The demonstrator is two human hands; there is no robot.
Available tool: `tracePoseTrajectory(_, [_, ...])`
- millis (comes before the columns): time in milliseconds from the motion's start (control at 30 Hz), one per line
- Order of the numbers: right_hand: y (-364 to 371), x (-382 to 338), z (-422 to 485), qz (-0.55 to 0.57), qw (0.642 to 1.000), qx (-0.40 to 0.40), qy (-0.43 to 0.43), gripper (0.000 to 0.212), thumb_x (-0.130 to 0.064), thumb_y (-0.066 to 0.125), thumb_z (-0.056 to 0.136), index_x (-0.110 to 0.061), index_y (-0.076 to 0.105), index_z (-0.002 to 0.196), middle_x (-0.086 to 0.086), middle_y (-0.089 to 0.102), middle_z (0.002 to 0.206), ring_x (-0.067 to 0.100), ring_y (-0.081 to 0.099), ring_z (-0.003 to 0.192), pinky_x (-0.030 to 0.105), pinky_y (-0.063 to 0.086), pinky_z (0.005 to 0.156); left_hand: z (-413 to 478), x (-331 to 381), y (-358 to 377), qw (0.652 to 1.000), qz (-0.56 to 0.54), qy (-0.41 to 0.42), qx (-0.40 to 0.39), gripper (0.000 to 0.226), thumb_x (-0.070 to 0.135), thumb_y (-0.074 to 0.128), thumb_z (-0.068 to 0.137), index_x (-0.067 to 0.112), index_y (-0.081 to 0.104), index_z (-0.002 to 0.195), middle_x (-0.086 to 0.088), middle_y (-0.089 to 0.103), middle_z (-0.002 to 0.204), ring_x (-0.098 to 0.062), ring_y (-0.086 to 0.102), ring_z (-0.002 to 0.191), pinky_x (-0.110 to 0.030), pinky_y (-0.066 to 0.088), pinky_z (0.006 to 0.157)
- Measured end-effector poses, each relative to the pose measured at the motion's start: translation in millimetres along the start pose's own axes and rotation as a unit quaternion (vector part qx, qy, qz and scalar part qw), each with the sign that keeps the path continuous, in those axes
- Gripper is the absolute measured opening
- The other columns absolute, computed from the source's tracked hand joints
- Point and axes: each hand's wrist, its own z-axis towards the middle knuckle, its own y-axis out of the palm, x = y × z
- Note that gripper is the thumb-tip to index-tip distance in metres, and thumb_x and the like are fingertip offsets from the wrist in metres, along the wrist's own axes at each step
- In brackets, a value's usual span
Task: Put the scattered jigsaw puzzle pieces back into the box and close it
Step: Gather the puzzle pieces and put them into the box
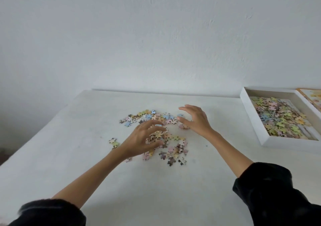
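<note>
Both hands are open. L hand (142,139) has its fingers spread and curved like a claw, low over the near-left part of the loose jigsaw pieces (175,152). R hand (197,119) is cupped at the far-right edge of the same scatter, thumb & fingers apart. Neither pinches anything that I can see, and whether the fingertips actually touch the pieces can't be told.

The scatter sits mid-table (86,156), between the 2 hands. One band runs left-right at the far side, and a denser clump lies nearer the person. A small stray cluster (113,143) lies apart, just left of the L wrist.

Key relation: the box (286,145) is off to the right, well apart from the scatter, uncovered, w/ a good layer of pieces (279,119) already in it. The R hand is the nearer one to it, and the L would have to cross over the scatter. A flat printed thing at the far right edge, prob. the lid (312,97), lies just beside the box on its far side, mostly cut off.

My read: it's the gather step, w/ the hands set on opposite sides to rake the pieces inward into one heap, then lift and carry it rightward. The task looks partly done; the lid isn't on yet. The stray cluster at left is easy to miss.
</note>
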Motion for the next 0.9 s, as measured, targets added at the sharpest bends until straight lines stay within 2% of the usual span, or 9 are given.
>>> tracePoseTrajectory(100, [15, 3, -5, -0.033, 0.998, -0.049, 0.031, 0.070, -0.068, 0.029, 0.082, -0.027, 0.036, 0.138, 0.002, 0.027, 0.151, 0.020, 0.018, 0.141, 0.045, 0.011, 0.115, -17, -16, 12, 1.000, 0.011, -0.028, -0.004, 0.058, 0.065, 0.028, 0.086, 0.032, 0.042, 0.132, 0.003, 0.034, 0.145, -0.008, 0.029, 0.133, -0.035, 0.024, 0.112])
tracePoseTrajectory(233, [30, -14, -15, -0.008, 0.997, -0.073, 0.007, 0.052, -0.044, 0.032, 0.096, -0.025, 0.024, 0.144, 0.000, 0.019, 0.154, 0.018, 0.010, 0.143, 0.037, 0.010, 0.115, -18, -15, 22, 1.000, -0.019, -0.013, -0.005, 0.066, 0.064, 0.024, 0.087, 0.023, 0.037, 0.137, 0.002, 0.031, 0.145, -0.009, 0.030, 0.133, -0.028, 0.026, 0.110])
tracePoseTrajectory(333, [39, -29, -21, 0.032, 0.995, -0.091, -0.020, 0.051, -0.042, 0.034, 0.095, -0.024, 0.026, 0.142, -0.001, 0.026, 0.151, 0.017, 0.019, 0.140, 0.042, 0.019, 0.115, -11, -11, 18, 0.991, -0.126, -0.033, 0.012, 0.060, 0.059, 0.031, 0.087, 0.024, 0.036, 0.136, 0.005, 0.032, 0.142, -0.003, 0.032, 0.128, -0.019, 0.029, 0.104])
tracePoseTrajectory(433, [36, -38, -15, 0.138, 0.988, -0.068, -0.014, 0.046, -0.038, 0.040, 0.095, -0.025, 0.036, 0.138, -0.001, 0.038, 0.143, 0.014, 0.034, 0.132, 0.038, 0.030, 0.109, -3, -21, 7, 0.979, -0.171, -0.072, 0.083, 0.065, 0.065, 0.028, 0.083, 0.024, 0.041, 0.133, 0.004, 0.035, 0.139, -0.003, 0.035, 0.124, -0.014, 0.030, 0.096])
tracePoseTrajectory(567, [29, -41, 8, 0.099, 0.992, -0.073, -0.010, 0.044, -0.038, 0.039, 0.095, -0.025, 0.037, 0.137, -0.002, 0.037, 0.144, 0.015, 0.031, 0.134, 0.033, 0.025, 0.106, 6, -69, -7, 0.964, -0.095, -0.180, 0.168, 0.078, 0.070, 0.021, 0.080, 0.015, 0.041, 0.132, -0.007, 0.036, 0.142, -0.015, 0.034, 0.127, -0.038, 0.033, 0.105])
tracePoseTrajectory(667, [36, -44, 20, 0.030, 0.990, -0.134, -0.009, 0.051, -0.042, 0.035, 0.096, -0.023, 0.028, 0.143, 0.000, 0.025, 0.152, 0.018, 0.019, 0.140, 0.038, 0.017, 0.112, 7, -94, -9, 0.959, -0.010, -0.269, 0.085, 0.073, 0.061, 0.019, 0.090, 0.011, 0.028, 0.142, -0.011, 0.025, 0.151, -0.022, 0.021, 0.140, -0.045, 0.014, 0.116])
tracePoseTrajectory(733, [45, -44, 19, -0.024, 0.988, -0.152, -0.030, 0.057, -0.050, 0.028, 0.094, -0.023, 0.023, 0.144, 0.000, 0.019, 0.154, 0.019, 0.012, 0.143, 0.039, 0.009, 0.115, 5, -91, -4, 0.968, 0.019, -0.249, 0.015, 0.072, 0.060, 0.013, 0.091, 0.012, 0.016, 0.146, -0.007, 0.011, 0.156, -0.018, 0.007, 0.144, -0.037, 0.002, 0.116])
tracePoseTrajectory(800, [49, -46, 13, -0.033, 0.987, -0.154, -0.043, 0.069, -0.061, 0.020, 0.086, -0.023, 0.020, 0.144, -0.003, 0.015, 0.155, 0.017, 0.009, 0.143, 0.038, 0.005, 0.115, 4, -82, 2, 0.978, -0.010, -0.206, 0.002, 0.093, 0.076, 0.000, 0.077, 0.016, 0.011, 0.147, -0.003, 0.008, 0.157, -0.015, 0.004, 0.144, -0.032, -0.001, 0.114])
tracePoseTrajectory(900, [43, -49, 3, 0.050, 0.989, -0.138, -0.022, 0.057, -0.049, 0.031, 0.093, -0.025, 0.021, 0.144, -0.003, 0.019, 0.153, 0.014, 0.013, 0.142, 0.036, 0.011, 0.114, 5, -76, 3, 0.979, -0.084, -0.188, 0.010, 0.107, 0.086, -0.002, 0.065, 0.018, 0.014, 0.146, -0.004, 0.014, 0.155, -0.016, 0.010, 0.143, -0.037, 0.003, 0.116])
